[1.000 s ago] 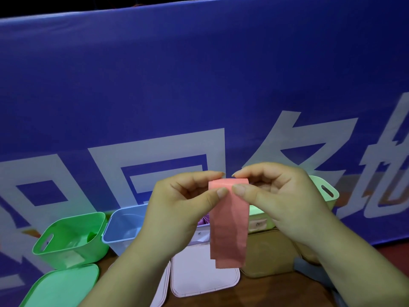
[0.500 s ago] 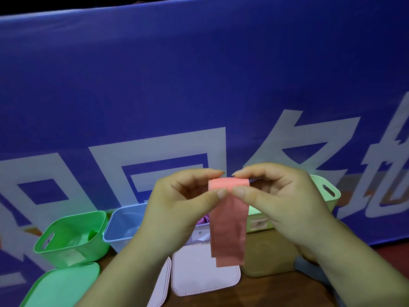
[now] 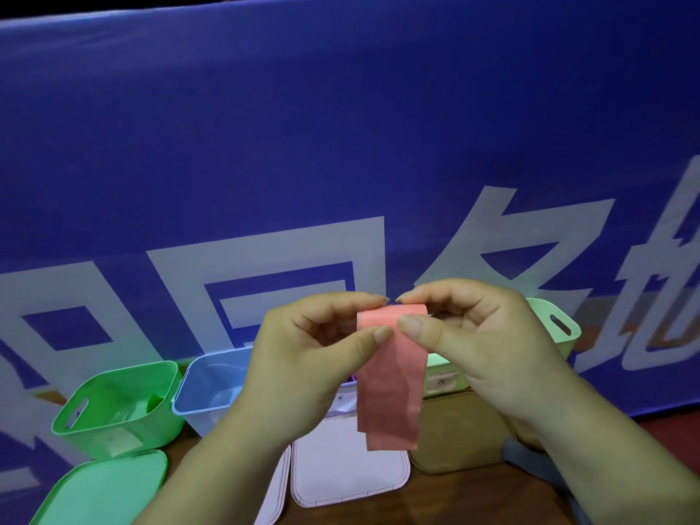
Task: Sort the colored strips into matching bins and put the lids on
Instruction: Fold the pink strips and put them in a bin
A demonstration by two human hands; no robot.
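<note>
A pink strip (image 3: 390,388), folded over at the top, hangs in front of me above the bins. My left hand (image 3: 307,358) pinches its upper left corner and my right hand (image 3: 466,346) pinches its upper right corner. Below stand open bins: a green bin (image 3: 113,407) at the left, a blue bin (image 3: 212,388) beside it, a white bin (image 3: 342,401) mostly hidden behind my hands, and a pale green bin (image 3: 557,327) at the right. Lids lie in front: a green lid (image 3: 102,490), a pink-white lid (image 3: 348,464) and a tan lid (image 3: 458,433).
A blue banner (image 3: 341,145) with large white characters stands close behind the bins. The brown table (image 3: 454,502) shows in front of the lids. Another whitish lid (image 3: 274,498) peeks out by my left forearm. A grey-blue object (image 3: 526,454) lies at the right.
Nearly nothing: both hands keep their pinch on the pink strip, which has shifted very slightly.
</note>
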